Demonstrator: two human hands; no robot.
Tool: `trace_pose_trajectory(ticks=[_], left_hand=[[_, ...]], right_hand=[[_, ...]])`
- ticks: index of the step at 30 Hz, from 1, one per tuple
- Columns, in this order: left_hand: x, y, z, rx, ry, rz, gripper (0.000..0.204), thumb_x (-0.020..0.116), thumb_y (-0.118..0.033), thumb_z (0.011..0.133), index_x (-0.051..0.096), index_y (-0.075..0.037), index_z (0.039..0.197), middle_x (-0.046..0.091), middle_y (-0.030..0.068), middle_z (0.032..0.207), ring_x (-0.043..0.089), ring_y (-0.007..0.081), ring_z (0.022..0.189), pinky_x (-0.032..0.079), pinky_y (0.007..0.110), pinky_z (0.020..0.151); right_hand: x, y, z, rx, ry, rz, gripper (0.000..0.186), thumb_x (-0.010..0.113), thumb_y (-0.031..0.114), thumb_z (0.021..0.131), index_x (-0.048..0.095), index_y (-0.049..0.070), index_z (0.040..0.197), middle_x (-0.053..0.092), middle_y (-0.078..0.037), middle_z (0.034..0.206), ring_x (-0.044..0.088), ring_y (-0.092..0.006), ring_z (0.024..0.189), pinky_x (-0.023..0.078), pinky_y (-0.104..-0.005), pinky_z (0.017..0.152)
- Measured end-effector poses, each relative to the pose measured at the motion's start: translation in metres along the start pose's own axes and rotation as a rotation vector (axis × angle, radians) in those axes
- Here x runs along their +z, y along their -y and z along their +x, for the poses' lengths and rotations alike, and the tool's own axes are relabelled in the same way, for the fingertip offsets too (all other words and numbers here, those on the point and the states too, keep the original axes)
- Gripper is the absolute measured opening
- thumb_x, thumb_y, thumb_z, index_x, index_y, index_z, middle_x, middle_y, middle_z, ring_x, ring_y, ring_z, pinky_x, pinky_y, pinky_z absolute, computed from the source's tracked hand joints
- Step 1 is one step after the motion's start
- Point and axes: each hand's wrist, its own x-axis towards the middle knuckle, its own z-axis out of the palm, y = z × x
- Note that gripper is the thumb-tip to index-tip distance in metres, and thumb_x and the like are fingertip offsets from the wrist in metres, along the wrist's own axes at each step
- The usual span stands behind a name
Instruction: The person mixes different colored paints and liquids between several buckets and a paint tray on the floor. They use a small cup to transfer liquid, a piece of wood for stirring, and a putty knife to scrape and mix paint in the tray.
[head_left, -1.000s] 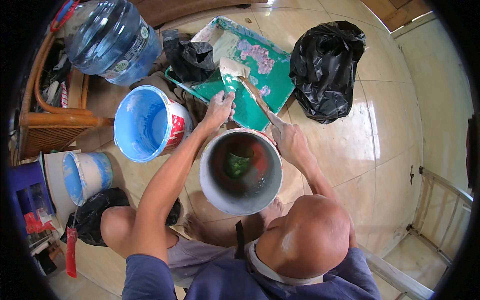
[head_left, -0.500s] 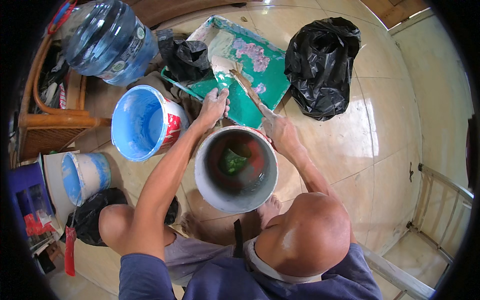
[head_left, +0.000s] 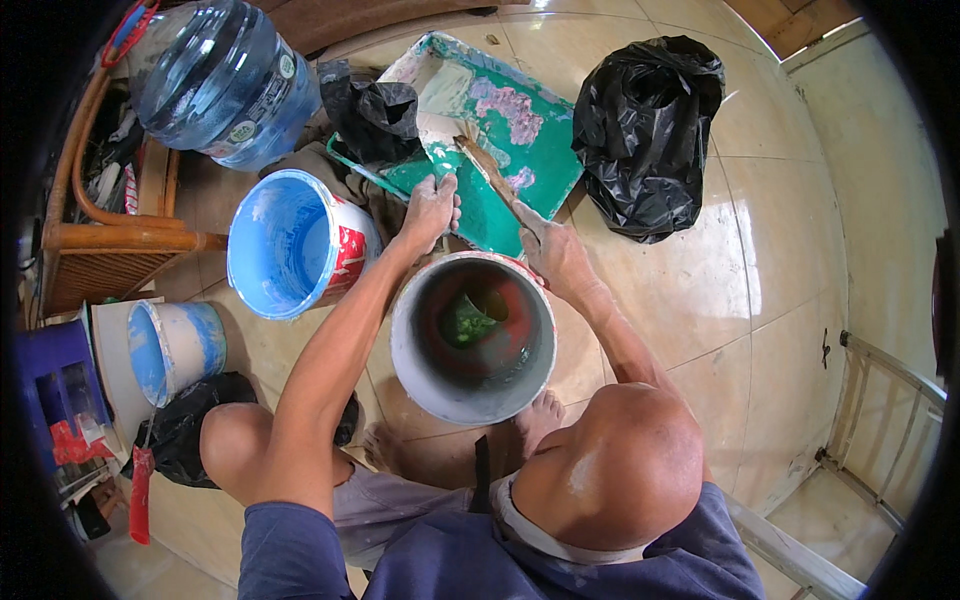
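Observation:
My right hand (head_left: pixel 558 258) is closed round a brown wooden stick (head_left: pixel 488 172), its near end smeared with pale paste. The stick's far end lies over the white paste (head_left: pixel 437 129) in a green paint tray (head_left: pixel 490 222). At the tray's near edge, my left hand (head_left: pixel 430 212) has its fingers curled in and appears to grip the rim. Dried white and lilac patches mark the tray. Between my forearms stands a grey-walled bucket (head_left: pixel 410 365) with dark liquid and something green inside.
A blue-lined bucket (head_left: pixel 290 250) and a large water bottle (head_left: pixel 215 85) stand left. Black plastic bags (head_left: pixel 645 140) (head_left: pixel 370 115) lie beside the tray. Farther left are a smaller bucket (head_left: pixel 180 345) and a red-handled tool (head_left: pixel 141 495). A metal ladder (head_left: pixel 885 370) stands right.
The stick's far end has shifted slightly left over the paste. My right hand has moved slightly left with it; my left hand stays at the tray's edge.

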Motion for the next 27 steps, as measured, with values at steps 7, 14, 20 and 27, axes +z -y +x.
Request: trace_pose_trajectory(ticks=[7, 14, 20, 27], left_hand=[[0.002, -0.002, -0.003, -0.04, -0.016, -0.019, 0.027, 0.049, -0.032, 0.091, 0.048, -0.005, 0.091, 0.047, 0.0022, 0.073, 0.046, 0.0091, 0.055, 0.039, 0.025, 0.044], [0.004, -0.001, -0.003, -0.054, -0.024, -0.034, 0.029, 0.049, -0.033, 0.091, 0.048, -0.005, 0.093, 0.047, 0.0023, 0.073, 0.046, 0.0092, 0.055, 0.039, 0.025, 0.044], [0.006, -0.001, -0.003, -0.044, -0.028, -0.022, 0.029, 0.049, -0.033, 0.092, 0.048, -0.004, 0.094, 0.047, 0.0023, 0.073, 0.046, 0.0096, 0.055, 0.039, 0.025, 0.044], [0.003, 0.0, -0.004, -0.028, -0.038, -0.01, 0.029, 0.048, -0.033, 0.092, 0.048, -0.004, 0.093, 0.048, 0.0024, 0.072, 0.046, 0.01, 0.055, 0.04, 0.025, 0.045]], right_hand=[[-0.014, 0.006, 0.008, 0.023, 0.05, 0.005, 0.055, 0.056, 0.024, 0.081, 0.039, 0.006, 0.13, 0.059, -0.028, 0.091, 0.058, -0.0422, 0.083, 0.045, -0.0449, 0.075], [0.008, -0.003, 0.035, -0.114, -0.075, 0.035, 0.05, 0.053, 0.023, 0.082, 0.043, 0.004, 0.128, 0.057, -0.024, 0.108, 0.057, -0.0385, 0.096, 0.045, -0.0426, 0.084], [0.016, -0.013, 0.036, -0.025, -0.161, 0.109, 0.039, 0.048, 0.021, 0.086, 0.051, 0.007, 0.123, 0.056, -0.02, 0.112, 0.057, -0.0377, 0.096, 0.044, -0.042, 0.084], [0.009, 0.007, 0.037, 0.079, -0.063, 0.019, 0.036, 0.046, 0.018, 0.087, 0.052, 0.005, 0.12, 0.059, -0.026, 0.091, 0.058, -0.0406, 0.084, 0.046, -0.0464, 0.074]])
